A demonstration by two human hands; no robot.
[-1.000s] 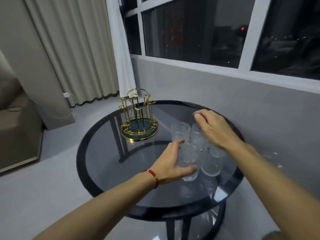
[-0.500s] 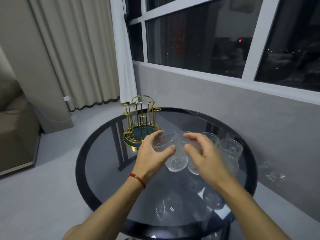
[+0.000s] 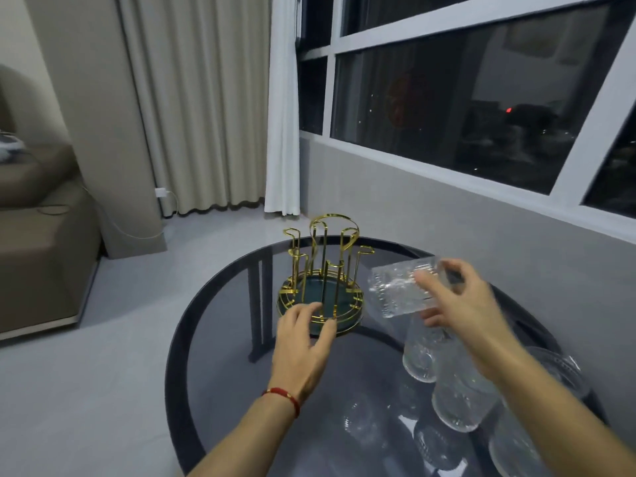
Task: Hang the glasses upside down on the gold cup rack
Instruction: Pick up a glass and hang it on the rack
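Beige curtains and a dark window stand behind a round dark glass desk with a black rim. At the far left, a brown sofa sits on the grey floor. Left of centre on the desk stands the gold cup rack, upright, with a dark green round base and vertical wire prongs; no glass hangs on it. The left hand reaches forward, palm down, wrist bearing a red cord bracelet; its grip is loosely open and holds nothing, with the fingertips at the near rim of the rack base. Actual contact with the rim cannot be confirmed. To the right, the right hand is raised above the desk, wrist bent slightly; its grip is closed on one ribbed clear glass, thumb on the near side and fingers over the far side. That glass lies tilted on its side in the air, just right of the rack and not touching it. Below and right of this hand, the remaining glasses stand clustered on the desk, partly hidden by the right forearm.
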